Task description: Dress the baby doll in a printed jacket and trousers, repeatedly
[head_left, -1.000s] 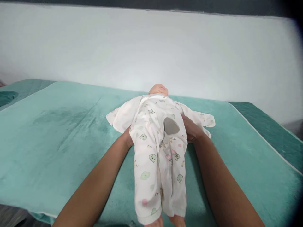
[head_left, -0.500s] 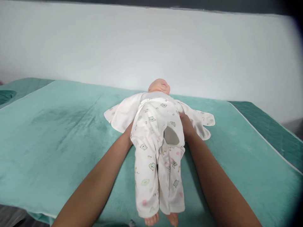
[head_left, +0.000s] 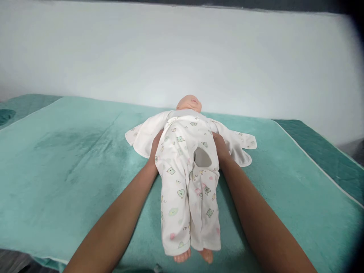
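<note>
A baby doll (head_left: 189, 102) lies on its back, head away from me and feet toward me. It wears white split-crotch trousers (head_left: 173, 182) with small green and pink prints, pulled up to its chest. A white baby jacket (head_left: 149, 136) is spread out under its upper body. My left hand (head_left: 156, 148) is at the left side of the trousers' waist, fingers tucked behind the doll. On the opposite side my right hand (head_left: 220, 148) holds the waist the same way, its fingertips hidden. Grey shows through the crotch opening.
A teal plush sheet (head_left: 76, 182) covers the surface beneath the doll. Darker green fabric (head_left: 318, 155) runs along its right side. Behind the far edge stands a white wall (head_left: 182, 53). Dark floor (head_left: 13, 261) shows at the lower left.
My left hand has slid up along the doll's side and shows more of its back. My right hand sits slightly farther up too. The doll and jacket lie nearly as before.
</note>
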